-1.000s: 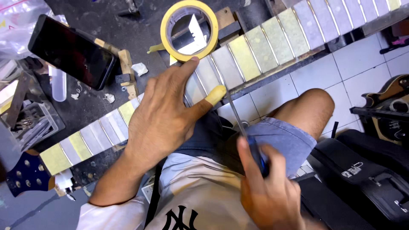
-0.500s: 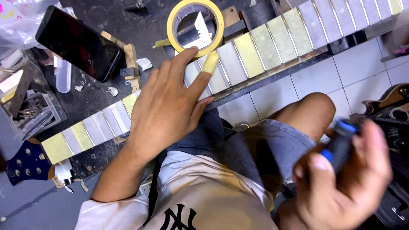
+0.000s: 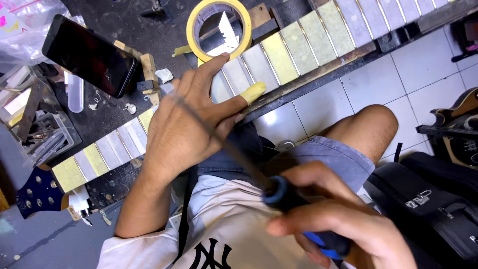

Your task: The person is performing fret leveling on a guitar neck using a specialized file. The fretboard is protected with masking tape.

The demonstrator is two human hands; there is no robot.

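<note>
My left hand (image 3: 191, 122) rests palm down on a guitar neck (image 3: 298, 47) that lies across the dark workbench, its frets masked with strips of yellow and grey tape. The thumb carries a wrap of yellow tape. My right hand (image 3: 338, 224) grips the black and blue handle of a long thin file (image 3: 219, 134). Its blurred metal shaft reaches up over the left hand toward the neck. A roll of yellow masking tape (image 3: 191, 30) sits just beyond the left fingers.
A black phone (image 3: 89, 55) leans on wood blocks at the upper left. The blue headstock (image 3: 37, 192) sticks out at the lower left. A black case (image 3: 438, 209) and another guitar (image 3: 460, 124) lie on the white tiled floor at right.
My right hand has swung from the far right toward the centre, bringing the tool's shaft over the left hand. The left hand stayed on the neck, its thumb now spread out.
</note>
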